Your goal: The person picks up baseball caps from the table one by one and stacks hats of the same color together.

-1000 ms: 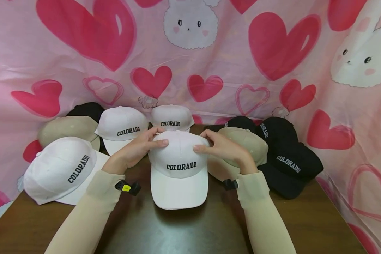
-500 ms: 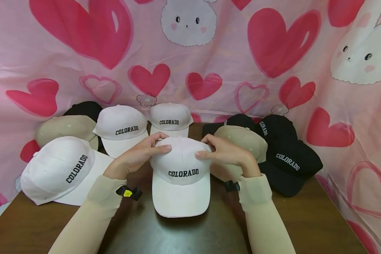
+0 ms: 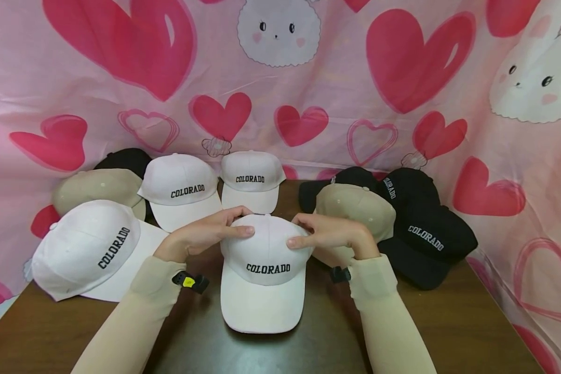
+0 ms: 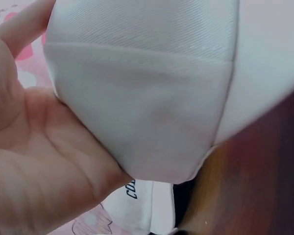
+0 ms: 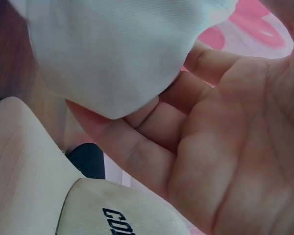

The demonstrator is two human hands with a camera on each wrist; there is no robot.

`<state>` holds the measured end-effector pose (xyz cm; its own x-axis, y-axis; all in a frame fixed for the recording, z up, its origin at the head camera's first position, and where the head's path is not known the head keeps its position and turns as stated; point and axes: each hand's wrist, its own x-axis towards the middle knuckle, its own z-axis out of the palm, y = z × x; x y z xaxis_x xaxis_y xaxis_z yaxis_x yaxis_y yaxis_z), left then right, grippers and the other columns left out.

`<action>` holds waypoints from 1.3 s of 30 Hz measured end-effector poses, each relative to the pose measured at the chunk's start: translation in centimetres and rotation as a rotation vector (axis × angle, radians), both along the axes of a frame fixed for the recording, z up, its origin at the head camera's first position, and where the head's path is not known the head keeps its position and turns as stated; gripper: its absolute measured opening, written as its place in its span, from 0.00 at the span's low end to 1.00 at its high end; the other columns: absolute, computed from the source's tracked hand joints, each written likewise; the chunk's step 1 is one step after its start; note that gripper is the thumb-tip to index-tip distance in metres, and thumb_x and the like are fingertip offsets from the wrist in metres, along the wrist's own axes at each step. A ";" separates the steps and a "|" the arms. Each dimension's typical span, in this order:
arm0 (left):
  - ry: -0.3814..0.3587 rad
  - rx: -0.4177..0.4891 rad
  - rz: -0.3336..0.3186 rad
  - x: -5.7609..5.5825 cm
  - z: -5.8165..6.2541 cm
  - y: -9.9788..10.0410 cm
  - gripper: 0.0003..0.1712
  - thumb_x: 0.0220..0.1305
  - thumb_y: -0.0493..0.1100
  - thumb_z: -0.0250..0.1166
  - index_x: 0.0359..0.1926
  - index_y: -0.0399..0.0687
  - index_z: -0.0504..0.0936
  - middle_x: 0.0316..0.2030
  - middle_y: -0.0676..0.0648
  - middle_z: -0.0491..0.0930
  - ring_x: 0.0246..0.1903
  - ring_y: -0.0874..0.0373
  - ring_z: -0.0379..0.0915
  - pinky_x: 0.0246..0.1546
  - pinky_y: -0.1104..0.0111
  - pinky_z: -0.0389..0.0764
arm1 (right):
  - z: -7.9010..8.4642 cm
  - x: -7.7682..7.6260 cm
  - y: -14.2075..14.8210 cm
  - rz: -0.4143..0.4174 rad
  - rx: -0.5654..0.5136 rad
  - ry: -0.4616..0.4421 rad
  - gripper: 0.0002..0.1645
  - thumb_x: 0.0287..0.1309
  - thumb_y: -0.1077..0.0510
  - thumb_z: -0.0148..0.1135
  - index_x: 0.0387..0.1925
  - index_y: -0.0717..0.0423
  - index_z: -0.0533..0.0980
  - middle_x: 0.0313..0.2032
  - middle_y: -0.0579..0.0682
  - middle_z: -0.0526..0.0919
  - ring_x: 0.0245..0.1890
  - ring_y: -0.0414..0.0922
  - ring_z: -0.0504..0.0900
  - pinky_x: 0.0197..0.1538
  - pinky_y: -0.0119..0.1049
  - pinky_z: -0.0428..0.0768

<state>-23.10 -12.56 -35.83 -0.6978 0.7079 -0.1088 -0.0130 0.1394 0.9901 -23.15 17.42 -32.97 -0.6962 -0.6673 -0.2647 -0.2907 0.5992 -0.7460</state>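
- white cap (image 3: 264, 259) lettered "colorado" sits on the dark table (image 3: 308, 343), centre front, brim toward the person.
- left hand (image 3: 201, 235) grips the cap's crown from its left side, thumb on top, fingers curled behind.
- right hand (image 3: 332, 234) grips the crown's right side the same way.
- left of it: three more white caps (image 3: 179, 182); one beige cap (image 3: 100, 187) behind them.
- right: beige cap (image 3: 355, 205), then black caps (image 3: 430, 234).
- pink heart cloth (image 3: 308, 78) behind.
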 end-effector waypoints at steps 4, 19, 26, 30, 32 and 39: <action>-0.007 -0.036 -0.034 -0.3 -0.6 -0.2 0.23 0.66 0.45 0.62 0.58 0.46 0.66 0.54 0.41 0.72 0.55 0.48 0.67 0.55 0.56 0.69 | -0.1 0.0 -0.1 -0.002 0.016 -0.013 0.27 0.54 0.40 0.67 0.48 0.49 0.70 0.41 0.47 0.79 0.42 0.46 0.77 0.44 0.41 0.79; 0.047 -0.193 0.043 -1.0 -1.7 -0.8 0.24 0.62 0.53 0.65 0.57 0.53 0.72 0.53 0.46 0.73 0.55 0.51 0.65 0.57 0.52 0.66 | -1.6 -1.1 -0.6 -0.054 0.064 0.015 0.26 0.52 0.38 0.67 0.46 0.48 0.72 0.40 0.46 0.79 0.41 0.44 0.77 0.44 0.40 0.77; 0.076 -0.243 0.055 -0.8 -1.6 -0.6 0.25 0.62 0.56 0.64 0.57 0.55 0.71 0.53 0.48 0.73 0.54 0.52 0.65 0.56 0.53 0.68 | -2.0 -1.3 -0.4 -0.065 0.055 0.023 0.26 0.52 0.39 0.68 0.47 0.48 0.73 0.41 0.45 0.79 0.43 0.44 0.76 0.46 0.41 0.76; 0.089 -0.260 0.046 -0.6 -1.7 -0.5 0.25 0.62 0.57 0.63 0.57 0.55 0.71 0.52 0.48 0.73 0.54 0.52 0.66 0.54 0.54 0.70 | -2.0 -1.2 -0.2 -0.086 0.063 0.013 0.27 0.51 0.39 0.68 0.47 0.47 0.73 0.41 0.45 0.79 0.43 0.45 0.76 0.46 0.41 0.76; 0.096 -0.268 0.051 -0.4 -1.6 -0.5 0.25 0.62 0.57 0.64 0.57 0.56 0.71 0.52 0.48 0.73 0.53 0.52 0.66 0.54 0.54 0.70 | -1.9 -1.1 -0.2 -0.092 0.064 0.011 0.28 0.51 0.39 0.68 0.49 0.47 0.73 0.42 0.45 0.79 0.44 0.45 0.75 0.46 0.41 0.77; 0.244 -0.322 0.120 -0.6 -0.2 -1.3 0.29 0.62 0.58 0.64 0.60 0.55 0.68 0.52 0.47 0.71 0.53 0.52 0.66 0.54 0.52 0.70 | -0.7 -0.7 0.4 -0.077 0.042 0.070 0.36 0.51 0.40 0.69 0.58 0.50 0.69 0.47 0.48 0.77 0.47 0.48 0.75 0.50 0.41 0.77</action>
<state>-23.68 -13.87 -36.01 -0.8061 0.5767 -0.1329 0.1811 0.4541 0.8723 -23.82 17.79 -33.70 -0.7627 -0.6003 -0.2407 -0.2927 0.6523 -0.6991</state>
